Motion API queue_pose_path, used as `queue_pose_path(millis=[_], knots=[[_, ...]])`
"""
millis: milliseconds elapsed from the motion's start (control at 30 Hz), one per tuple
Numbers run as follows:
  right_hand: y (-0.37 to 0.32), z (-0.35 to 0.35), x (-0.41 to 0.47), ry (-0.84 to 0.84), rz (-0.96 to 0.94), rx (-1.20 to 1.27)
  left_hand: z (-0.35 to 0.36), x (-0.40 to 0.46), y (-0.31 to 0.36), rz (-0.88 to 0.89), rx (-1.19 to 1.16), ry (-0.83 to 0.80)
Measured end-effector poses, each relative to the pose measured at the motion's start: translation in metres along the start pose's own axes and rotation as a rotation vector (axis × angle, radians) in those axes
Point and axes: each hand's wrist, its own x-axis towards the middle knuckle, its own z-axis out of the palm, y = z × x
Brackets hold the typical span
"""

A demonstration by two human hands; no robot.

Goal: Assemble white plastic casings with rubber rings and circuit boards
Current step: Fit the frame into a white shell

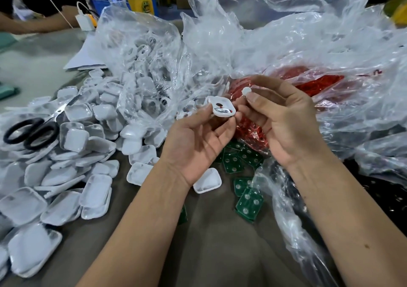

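— Two hands, one joint to make; which holds what?

— Left hand (198,139) has its grip closed on a white plastic casing (221,108), fingertips pinching its near rim, open side tilted up toward the camera; something silvery and a dark red spot show inside it, too small to name; right hand (284,119) pinches a small white round piece (246,91) between thumb and forefinger, its other fingers curled loosely.

— How do they lie to each other?

— The round piece sits just up and to the right of the casing, near but apart; the casing's long axis runs roughly left to right, toward the right hand; I judge the right hand is the nearer to close that gap, coming down and left into the open face.

— And the stock?

— Green circuit boards (248,200) lie on the counter (209,242) below the hands; a bag of red rubber rings (317,84) is behind the right hand; loose casings (72,154) are heaped toward the counter's left edge, scissors (33,132) on top.
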Motion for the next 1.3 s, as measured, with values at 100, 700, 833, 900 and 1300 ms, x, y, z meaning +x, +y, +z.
queue_pose_path(millis=[100,700,833,900,1300], knots=[[0.002,0.000,0.000,-0.025,-0.002,-0.030,-0.002,-0.005,0.002,0.007,0.029,0.010],[0.007,-0.003,0.001,-0.087,-0.051,-0.301,-0.010,0.001,0.017,-0.137,0.136,0.012],[0.010,-0.002,0.000,-0.080,-0.081,-0.289,-0.013,0.001,0.016,-0.154,0.156,0.013],[0.009,-0.001,0.000,-0.074,-0.099,-0.276,-0.013,0.001,0.016,-0.159,0.190,0.001],[0.013,0.003,-0.003,-0.030,-0.254,-0.812,-0.008,-0.001,0.012,-0.109,0.322,0.055]])
